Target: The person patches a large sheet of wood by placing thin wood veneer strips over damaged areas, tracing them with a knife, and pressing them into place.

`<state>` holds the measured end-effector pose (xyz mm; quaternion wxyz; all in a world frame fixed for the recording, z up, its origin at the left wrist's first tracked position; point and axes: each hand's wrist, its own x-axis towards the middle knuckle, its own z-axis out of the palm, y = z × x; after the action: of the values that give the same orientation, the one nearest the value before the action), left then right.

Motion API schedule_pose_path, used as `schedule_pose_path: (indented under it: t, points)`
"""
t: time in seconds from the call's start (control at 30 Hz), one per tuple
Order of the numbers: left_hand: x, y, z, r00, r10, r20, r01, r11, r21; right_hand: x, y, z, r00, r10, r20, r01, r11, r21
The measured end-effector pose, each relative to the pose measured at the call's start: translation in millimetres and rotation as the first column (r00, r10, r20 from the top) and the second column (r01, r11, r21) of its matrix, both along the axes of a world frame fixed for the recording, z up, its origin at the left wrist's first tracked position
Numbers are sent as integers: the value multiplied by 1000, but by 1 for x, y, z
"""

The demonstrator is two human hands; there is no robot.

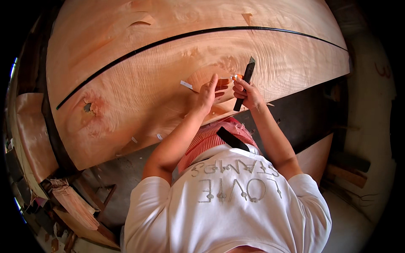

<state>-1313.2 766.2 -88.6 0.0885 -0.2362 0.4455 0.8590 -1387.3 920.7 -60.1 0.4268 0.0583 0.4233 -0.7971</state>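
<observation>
Veneer [139,88] fills the head view's centre, thin and wavy on the worktop. My right hand [249,93] grips a dark blade [246,82]; my left hand [209,95] pinches a patch [222,82] beside it. I judge a slip could nick my fingers or tear the veneer.

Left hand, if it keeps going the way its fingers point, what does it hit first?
Probably the bare veneer sheet it rests on. The left hand points up-picture, and only wood lies ahead before the black seam; depth is unclear.
</observation>
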Motion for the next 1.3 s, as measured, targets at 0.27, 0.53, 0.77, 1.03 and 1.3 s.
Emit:
schedule_pose_path:
  t: [0.27, 0.53, 0.77, 1.03, 1.3]
  points:
    - [60, 22, -35, 863, -504, -35, -23, 31, -999, -13, 4, -27, 998, -8, -70, 15, 995, 103]
    - [74, 12, -48, 826, -545, 146, 99, -114, -989, 17, 14, -76, 999, 50, 10, -51, 989, 136]
    - [76, 9, -53, 824, -558, 104, 53, -108, -993, 38, 13, -79, 925, 340, -172, -140, 722, 677]
    - [69, 14, -51, 818, -573, 60, -1, -106, -994, 50, 24, -107, 917, 299, -264, -35, 719, 694]
    - [59, 21, -55, 766, -580, 278, 84, -339, -937, 63, 23, -111, 914, 297, -275, 24, 639, 769]
